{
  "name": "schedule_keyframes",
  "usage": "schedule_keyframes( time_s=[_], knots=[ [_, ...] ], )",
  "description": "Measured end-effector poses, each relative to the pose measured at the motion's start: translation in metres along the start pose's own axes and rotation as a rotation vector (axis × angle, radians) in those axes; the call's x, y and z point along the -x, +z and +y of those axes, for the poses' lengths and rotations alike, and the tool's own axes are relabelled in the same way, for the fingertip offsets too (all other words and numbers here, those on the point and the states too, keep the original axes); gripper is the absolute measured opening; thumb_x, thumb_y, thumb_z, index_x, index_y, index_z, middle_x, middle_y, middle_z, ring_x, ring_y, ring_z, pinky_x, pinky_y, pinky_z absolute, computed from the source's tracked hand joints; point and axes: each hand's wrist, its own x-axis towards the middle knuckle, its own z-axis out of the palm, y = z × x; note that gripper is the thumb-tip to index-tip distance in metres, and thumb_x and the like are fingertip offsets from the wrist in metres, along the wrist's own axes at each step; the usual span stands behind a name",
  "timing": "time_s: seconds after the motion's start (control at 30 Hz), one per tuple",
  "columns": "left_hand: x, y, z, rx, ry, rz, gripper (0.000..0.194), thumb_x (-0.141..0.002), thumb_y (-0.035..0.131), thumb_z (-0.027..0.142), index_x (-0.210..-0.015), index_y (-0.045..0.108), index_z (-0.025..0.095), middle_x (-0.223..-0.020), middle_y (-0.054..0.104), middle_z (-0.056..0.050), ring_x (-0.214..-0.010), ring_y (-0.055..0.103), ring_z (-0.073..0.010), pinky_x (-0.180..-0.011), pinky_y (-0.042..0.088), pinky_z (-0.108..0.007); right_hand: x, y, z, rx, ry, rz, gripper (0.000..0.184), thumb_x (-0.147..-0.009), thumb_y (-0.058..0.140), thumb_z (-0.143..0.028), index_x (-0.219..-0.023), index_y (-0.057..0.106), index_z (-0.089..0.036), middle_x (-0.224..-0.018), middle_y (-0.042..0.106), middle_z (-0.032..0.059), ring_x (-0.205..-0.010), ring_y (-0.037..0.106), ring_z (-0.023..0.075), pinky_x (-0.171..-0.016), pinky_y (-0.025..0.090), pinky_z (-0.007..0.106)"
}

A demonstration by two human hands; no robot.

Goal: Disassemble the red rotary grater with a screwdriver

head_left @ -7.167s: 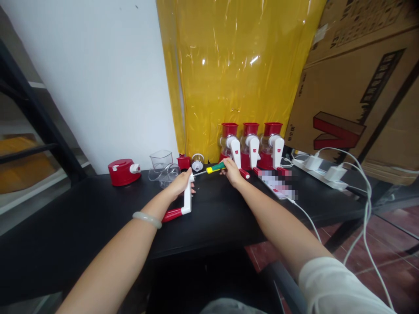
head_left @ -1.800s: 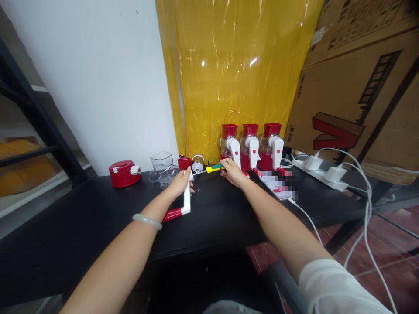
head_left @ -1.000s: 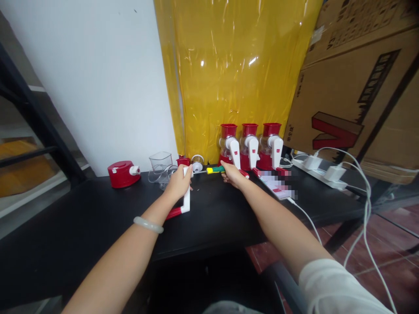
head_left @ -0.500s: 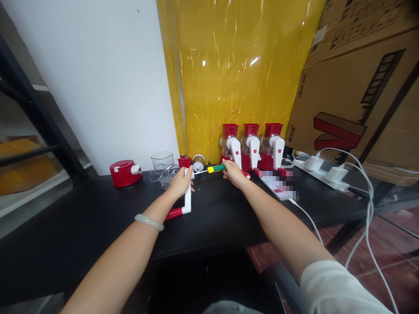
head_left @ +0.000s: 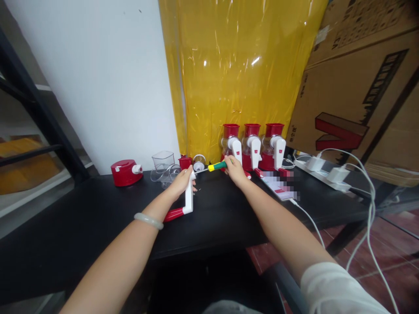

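Observation:
My left hand (head_left: 180,182) is closed round the upper end of a white crank handle (head_left: 189,199) with a red grip pointing left. In my right hand (head_left: 235,170) is a screwdriver (head_left: 217,166) with a green and yellow handle. Its thin shaft reaches left to the white end of the crank, beside my left fingertips; the exact contact is too small to make out. Behind my left hand stand a clear plastic hopper housing (head_left: 163,165), a small red part (head_left: 185,162) and a drum grater (head_left: 199,163). A round red base (head_left: 126,172) sits farther left.
Three assembled red and white rotary graters (head_left: 253,148) line the back of the black table (head_left: 216,222). A phone (head_left: 278,186) on a charging cable lies right of my right hand. A power strip (head_left: 322,174) with plugs and a big carton (head_left: 353,96) are at the right.
Both hands keep their holds on the crank handle and the screwdriver. My right hand has risen slightly and turned, and the screwdriver's handle end now tilts up more than half a second ago.

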Motion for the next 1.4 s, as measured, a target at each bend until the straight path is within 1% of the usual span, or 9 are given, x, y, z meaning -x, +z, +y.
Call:
schedule_keyframes(
  time_s=[0.13,0.27,0.33,0.47,0.57,0.7,0.87,1.1,1.4],
  knots=[
    [0.001,0.000,0.001,-0.113,0.091,0.070,0.038,-0.098,0.044,0.059,-0.087,0.044,0.023,-0.059,0.056,0.004,-0.041,0.061,-0.0173,-0.042,0.048,-0.027,-0.001,0.001,-0.002,-0.142,0.104,-0.016,0.026,-0.088,0.058,-0.038,-0.071,0.047,-0.023,-0.041,0.034,-0.0092,-0.037,0.030,0.0089,-0.042,0.030,0.023],
    [0.005,-0.004,0.003,-0.355,0.292,0.157,0.034,-0.098,0.046,0.056,-0.093,0.051,0.023,-0.061,0.058,0.004,-0.045,0.064,-0.0196,-0.047,0.046,-0.028,0.000,-0.001,-0.007,-0.314,0.346,-0.066,0.019,-0.088,0.052,-0.030,-0.072,0.048,-0.021,-0.042,0.039,-0.0068,-0.038,0.033,0.0091,-0.043,0.032,0.021],
    [0.008,-0.005,0.004,-0.473,0.383,0.183,0.033,-0.099,0.043,0.055,-0.098,0.052,0.023,-0.063,0.060,0.003,-0.046,0.065,-0.0204,-0.051,0.047,-0.029,0.002,-0.002,-0.008,-0.304,0.445,-0.062,0.025,-0.093,0.046,-0.036,-0.073,0.048,-0.022,-0.043,0.040,-0.0060,-0.037,0.035,0.0095,-0.042,0.033,0.021],
    [0.011,-0.006,0.007,-0.560,0.428,0.221,0.033,-0.099,0.041,0.053,-0.104,0.052,0.023,-0.064,0.060,0.002,-0.049,0.066,-0.0214,-0.057,0.047,-0.031,0.004,-0.003,-0.007,-0.045,0.518,-0.009,0.044,-0.097,0.038,-0.061,-0.075,0.046,-0.023,-0.037,0.037,-0.0067,-0.032,0.030,0.0102,-0.036,0.030,0.022],
    [0.011,-0.007,0.006,-0.553,0.430,0.212,0.033,-0.099,0.040,0.053,-0.103,0.052,0.023,-0.064,0.060,0.002,-0.049,0.066,-0.0216,-0.057,0.048,-0.031,0.003,-0.002,-0.004,0.035,0.483,-0.002,0.040,-0.097,0.046,-0.056,-0.075,0.045,-0.023,-0.036,0.036,-0.0078,-0.030,0.027,0.0088,-0.035,0.028,0.022],
    [0.008,-0.007,0.003,-0.510,0.411,0.196,0.034,-0.099,0.039,0.054,-0.098,0.052,0.023,-0.064,0.060,0.002,-0.048,0.066,-0.0216,-0.054,0.048,-0.031,0.002,0.000,-0.002,-0.041,0.406,-0.005,0.031,-0.100,0.046,-0.043,-0.076,0.044,-0.023,-0.037,0.035,-0.0091,-0.032,0.026,0.0076,-0.036,0.027,0.019],
    [0.004,-0.006,-0.002,-0.438,0.354,0.175,0.034,-0.099,0.040,0.056,-0.097,0.051,0.024,-0.062,0.059,0.003,-0.047,0.066,-0.0219,-0.050,0.048,-0.030,0.001,0.000,0.000,-0.069,0.320,0.006,0.031,-0.100,0.044,-0.037,-0.073,0.044,-0.022,-0.038,0.034,-0.0087,-0.033,0.027,0.0078,-0.036,0.029,0.019],
    [-0.001,-0.003,-0.006,-0.280,0.255,0.127,0.039,-0.097,0.045,0.062,-0.093,0.050,0.024,-0.060,0.058,0.004,-0.044,0.063,-0.0197,-0.046,0.047,-0.028,0.001,0.001,0.000,-0.016,0.225,0.079,0.032,-0.096,0.051,-0.042,-0.070,0.045,-0.023,-0.042,0.035,-0.0077,-0.034,0.029,0.0083,-0.036,0.031,0.021],
    [-0.001,0.001,-0.004,-0.030,0.108,0.034,0.042,-0.094,0.050,0.064,-0.086,0.043,0.023,-0.058,0.056,0.005,-0.040,0.060,-0.0163,-0.040,0.047,-0.025,0.002,0.000,-0.002,0.033,0.078,0.091,0.035,-0.093,0.054,-0.045,-0.067,0.045,-0.024,-0.044,0.037,-0.0065,-0.036,0.034,0.0099,-0.037,0.030,0.024]
  ],
)
